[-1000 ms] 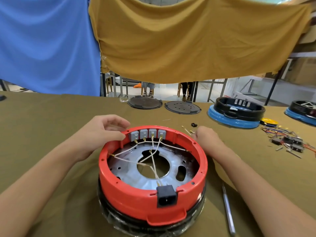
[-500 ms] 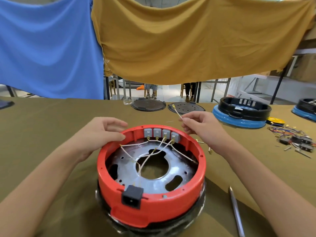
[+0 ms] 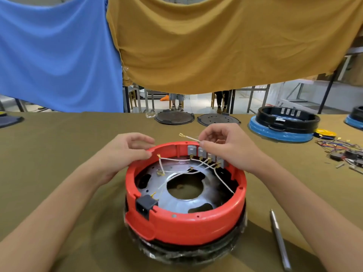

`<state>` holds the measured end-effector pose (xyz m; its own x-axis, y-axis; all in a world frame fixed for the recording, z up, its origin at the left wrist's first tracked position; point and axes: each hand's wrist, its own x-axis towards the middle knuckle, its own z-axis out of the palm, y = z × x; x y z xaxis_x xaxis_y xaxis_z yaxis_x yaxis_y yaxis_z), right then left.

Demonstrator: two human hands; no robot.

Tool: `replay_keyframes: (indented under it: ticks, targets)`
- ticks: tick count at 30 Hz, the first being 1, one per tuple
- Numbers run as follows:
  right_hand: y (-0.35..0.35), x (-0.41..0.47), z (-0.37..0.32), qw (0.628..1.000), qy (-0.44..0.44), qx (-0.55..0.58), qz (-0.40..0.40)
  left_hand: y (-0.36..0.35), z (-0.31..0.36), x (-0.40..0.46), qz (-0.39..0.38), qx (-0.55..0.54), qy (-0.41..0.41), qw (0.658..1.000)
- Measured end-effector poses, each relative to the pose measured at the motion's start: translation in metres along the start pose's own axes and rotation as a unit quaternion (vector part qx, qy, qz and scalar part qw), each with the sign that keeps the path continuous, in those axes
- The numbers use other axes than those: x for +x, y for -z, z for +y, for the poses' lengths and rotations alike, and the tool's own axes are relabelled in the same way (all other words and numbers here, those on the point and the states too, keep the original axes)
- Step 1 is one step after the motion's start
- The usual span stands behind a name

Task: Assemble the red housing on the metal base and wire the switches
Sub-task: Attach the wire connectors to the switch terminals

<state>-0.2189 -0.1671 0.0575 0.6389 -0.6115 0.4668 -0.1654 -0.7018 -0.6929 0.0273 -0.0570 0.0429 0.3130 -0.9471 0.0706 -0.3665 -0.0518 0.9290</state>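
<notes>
Head view: my right hand point(image 3: 225, 146) pinches loose wire point(image 3: 189, 137), terminal pointing left; switches point(image 3: 206, 154) directly below it on red housing point(image 3: 186, 222) far wall. Left hand point(image 3: 125, 152) grips rim.

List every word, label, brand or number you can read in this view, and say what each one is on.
None can be read. The red housing, its black socket, the grey switches and the black and blue unit at the far right show no legible print, and the two dark discs are too blurred to tell.
</notes>
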Motion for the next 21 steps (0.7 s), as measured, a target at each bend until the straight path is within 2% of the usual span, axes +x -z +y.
replay_keyframes:
  ticks: [3, 7, 9, 14, 18, 21]
  targets:
    - [0.0, -0.001, -0.004, 0.999, 0.021, 0.008, -0.027, -0.011, -0.003, 0.002, -0.017, -0.04, -0.011, 0.999]
    - [-0.001, -0.002, -0.007, 0.999, 0.028, 0.009, -0.043, 0.002, 0.0, -0.002, -0.088, 0.034, 0.066, 0.993]
    - [0.0, -0.002, -0.007, 0.999, 0.028, 0.005, -0.046, 0.006, 0.002, -0.006, -0.098, 0.055, 0.07, 0.991]
    - [0.007, -0.001, -0.008, 0.997, 0.029, 0.015, -0.064, 0.002, -0.001, 0.001, -0.06, 0.023, 0.001, 0.998]
    - [0.011, 0.0, -0.009, 0.997, 0.032, 0.007, -0.074, -0.007, -0.009, 0.007, -0.075, -0.037, -0.042, 0.996]
    - [0.012, -0.001, -0.01, 0.996, 0.032, 0.013, -0.079, -0.01, -0.007, 0.005, -0.052, -0.032, -0.107, 0.992]
